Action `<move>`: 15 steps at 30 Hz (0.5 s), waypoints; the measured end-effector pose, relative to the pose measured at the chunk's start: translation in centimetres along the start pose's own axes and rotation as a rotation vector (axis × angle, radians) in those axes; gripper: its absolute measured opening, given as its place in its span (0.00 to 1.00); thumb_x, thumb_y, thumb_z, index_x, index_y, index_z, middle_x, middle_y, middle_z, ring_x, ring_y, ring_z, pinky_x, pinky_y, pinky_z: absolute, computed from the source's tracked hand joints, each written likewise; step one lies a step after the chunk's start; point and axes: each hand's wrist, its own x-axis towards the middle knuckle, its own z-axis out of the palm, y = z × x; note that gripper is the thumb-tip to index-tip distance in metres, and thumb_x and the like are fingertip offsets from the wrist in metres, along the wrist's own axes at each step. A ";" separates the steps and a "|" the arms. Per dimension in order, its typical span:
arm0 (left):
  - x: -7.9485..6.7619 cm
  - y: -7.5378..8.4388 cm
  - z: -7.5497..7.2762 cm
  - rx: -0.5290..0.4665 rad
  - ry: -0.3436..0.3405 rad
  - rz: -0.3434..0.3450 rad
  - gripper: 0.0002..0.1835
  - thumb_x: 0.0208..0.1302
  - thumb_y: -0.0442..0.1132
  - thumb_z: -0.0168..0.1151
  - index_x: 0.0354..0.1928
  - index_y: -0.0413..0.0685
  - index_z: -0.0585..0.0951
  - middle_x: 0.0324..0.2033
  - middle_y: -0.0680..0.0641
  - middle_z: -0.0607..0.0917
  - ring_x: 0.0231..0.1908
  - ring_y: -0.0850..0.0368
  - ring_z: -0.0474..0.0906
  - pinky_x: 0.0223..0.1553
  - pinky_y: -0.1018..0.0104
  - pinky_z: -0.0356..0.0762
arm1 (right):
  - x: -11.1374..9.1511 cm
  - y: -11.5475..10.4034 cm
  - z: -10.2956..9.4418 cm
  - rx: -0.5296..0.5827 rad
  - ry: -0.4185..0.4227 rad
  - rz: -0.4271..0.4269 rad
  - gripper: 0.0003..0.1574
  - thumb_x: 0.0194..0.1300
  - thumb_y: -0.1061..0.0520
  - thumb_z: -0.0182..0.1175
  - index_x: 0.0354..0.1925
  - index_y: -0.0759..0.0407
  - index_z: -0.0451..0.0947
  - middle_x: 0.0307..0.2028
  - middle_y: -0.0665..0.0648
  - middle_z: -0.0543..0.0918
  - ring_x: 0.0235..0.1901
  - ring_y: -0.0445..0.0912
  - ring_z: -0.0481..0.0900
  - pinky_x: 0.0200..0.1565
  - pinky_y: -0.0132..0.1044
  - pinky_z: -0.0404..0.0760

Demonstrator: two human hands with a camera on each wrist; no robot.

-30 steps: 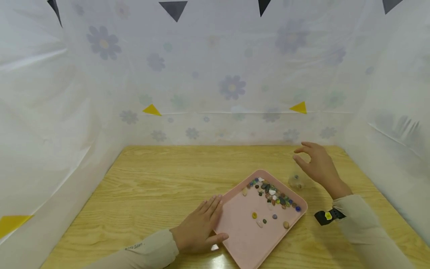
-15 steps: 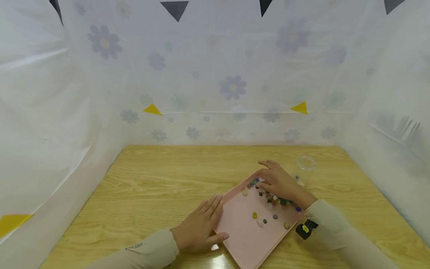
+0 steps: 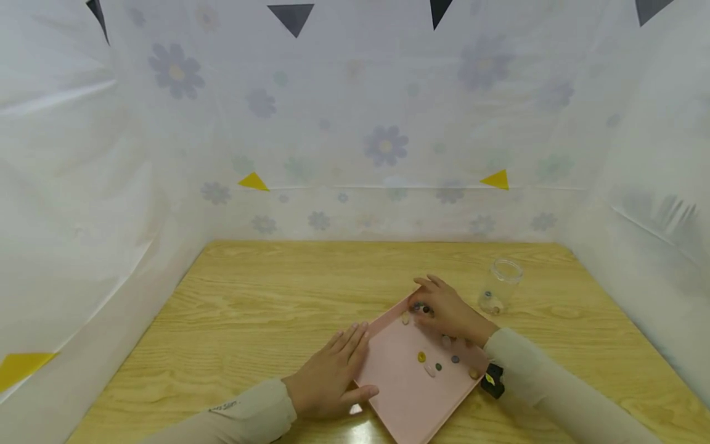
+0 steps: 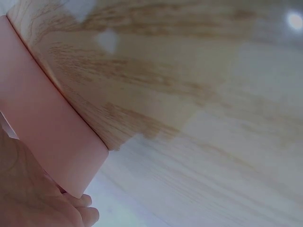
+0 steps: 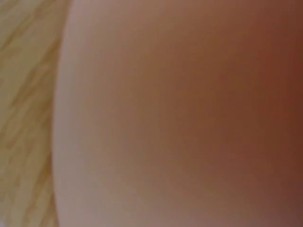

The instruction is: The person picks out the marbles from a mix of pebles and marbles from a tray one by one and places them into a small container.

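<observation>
In the head view my left hand (image 3: 333, 373) rests along the left edge of a pink tray (image 3: 396, 394), fingers straight and thumb over the rim. The left wrist view shows that hand (image 4: 28, 189) against the tray's outer wall (image 4: 52, 109). My right hand (image 3: 449, 311) reaches into the tray's far corner, fingers bent over the small coloured stones. A few dark stones (image 3: 425, 309) show in the gap between its thumb and index finger; the hand covers most of the pile. Blurred skin (image 5: 165, 113) fills most of the right wrist view.
A clear jar (image 3: 501, 287) with a few stones at its bottom stands on the wooden table (image 3: 277, 296), right of the tray. A yellow stone (image 3: 421, 356) and several others lie loose mid-tray. White flowered sheeting (image 3: 355, 123) encloses the table's back and sides.
My right hand has moved left and down from above the jar to the stones in the tray's far corner. The jar's rim is now uncovered. My left hand has stayed on the tray.
</observation>
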 end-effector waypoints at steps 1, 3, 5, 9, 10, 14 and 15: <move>0.0 0.0 0.0 -0.003 -0.001 0.000 0.46 0.71 0.67 0.28 0.73 0.33 0.50 0.73 0.35 0.49 0.73 0.42 0.46 0.70 0.49 0.52 | 0.1 0.0 0.1 -0.005 -0.003 0.000 0.12 0.59 0.58 0.68 0.44 0.52 0.83 0.52 0.58 0.80 0.67 0.64 0.60 0.69 0.61 0.50; 0.0 0.0 0.0 -0.006 -0.001 0.003 0.46 0.71 0.67 0.28 0.73 0.32 0.50 0.73 0.34 0.49 0.73 0.41 0.47 0.70 0.49 0.52 | 0.1 0.1 0.2 -0.020 0.000 0.008 0.12 0.59 0.58 0.67 0.43 0.52 0.83 0.53 0.58 0.80 0.67 0.64 0.61 0.68 0.61 0.51; 0.1 0.0 0.0 -0.005 0.000 0.004 0.46 0.71 0.67 0.28 0.73 0.32 0.51 0.73 0.34 0.49 0.73 0.41 0.47 0.70 0.48 0.52 | 0.1 0.1 0.3 -0.016 0.012 0.021 0.11 0.59 0.58 0.67 0.42 0.53 0.83 0.54 0.61 0.79 0.66 0.64 0.61 0.68 0.62 0.52; 0.1 0.0 0.0 0.003 0.000 0.005 0.46 0.71 0.67 0.28 0.73 0.32 0.51 0.73 0.34 0.49 0.72 0.41 0.47 0.70 0.48 0.51 | 0.1 -0.1 0.5 -0.010 0.048 0.050 0.10 0.58 0.59 0.68 0.40 0.53 0.83 0.56 0.65 0.77 0.66 0.65 0.62 0.66 0.64 0.56; 0.1 0.0 0.0 0.004 -0.001 0.004 0.46 0.71 0.67 0.28 0.73 0.32 0.51 0.73 0.34 0.49 0.73 0.41 0.47 0.70 0.49 0.51 | 0.1 -0.1 0.6 -0.016 0.056 0.055 0.09 0.57 0.59 0.68 0.40 0.53 0.83 0.56 0.66 0.77 0.65 0.65 0.62 0.65 0.64 0.57; 0.2 0.0 -0.1 0.002 -0.011 0.002 0.46 0.71 0.67 0.29 0.73 0.32 0.51 0.73 0.34 0.49 0.73 0.41 0.47 0.71 0.49 0.51 | 0.0 -0.1 1.0 -0.048 0.084 0.087 0.10 0.56 0.58 0.70 0.38 0.52 0.83 0.60 0.68 0.73 0.65 0.67 0.62 0.62 0.66 0.61; 0.2 0.0 -0.1 0.003 -0.012 0.003 0.46 0.71 0.67 0.29 0.73 0.32 0.51 0.73 0.34 0.49 0.73 0.41 0.47 0.71 0.49 0.51 | 0.0 -0.1 1.1 -0.058 0.087 0.096 0.10 0.56 0.57 0.70 0.38 0.52 0.83 0.60 0.68 0.73 0.65 0.67 0.62 0.62 0.66 0.61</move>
